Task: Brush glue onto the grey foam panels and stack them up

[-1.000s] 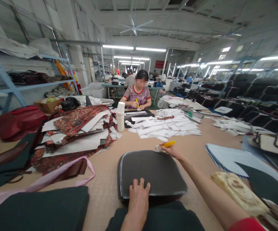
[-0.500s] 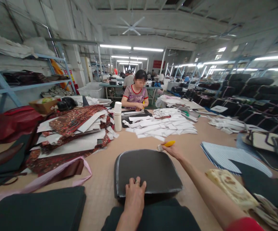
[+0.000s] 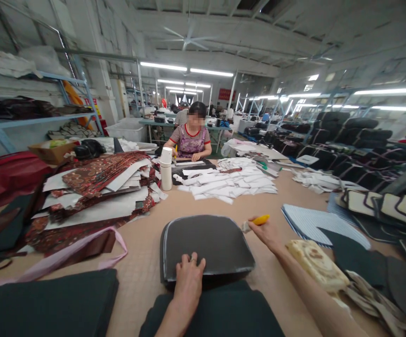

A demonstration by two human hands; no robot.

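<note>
A stack of dark, rounded panels (image 3: 206,243) lies on the brown tabletop, with a whitish band along the top panel's edge. My left hand (image 3: 189,276) rests on its near side, fingers spread and pressing on the surface; a ring shows on one finger. In my right hand (image 3: 264,232) is a brush (image 3: 260,220) with a yellow handle, its pale bristles pointing left at the stack's right edge. Whether the bristles touch the edge I cannot tell. Dark green folded fabric (image 3: 213,313) sits just in front of the stack.
Patterned red fabric pieces (image 3: 97,175) are piled on the left, near a white bottle (image 3: 166,171). White strips (image 3: 227,180) lie beyond the stack. At the right are striped cloth (image 3: 308,224) and a yellowish block-shaped container (image 3: 317,267). A co-worker (image 3: 190,135) sits across the table.
My right hand has carried the brush right and slightly down along the panel's edge. The left hand stays on the panel. The camera view has shifted a little, and the co-worker's arms have moved apart.
</note>
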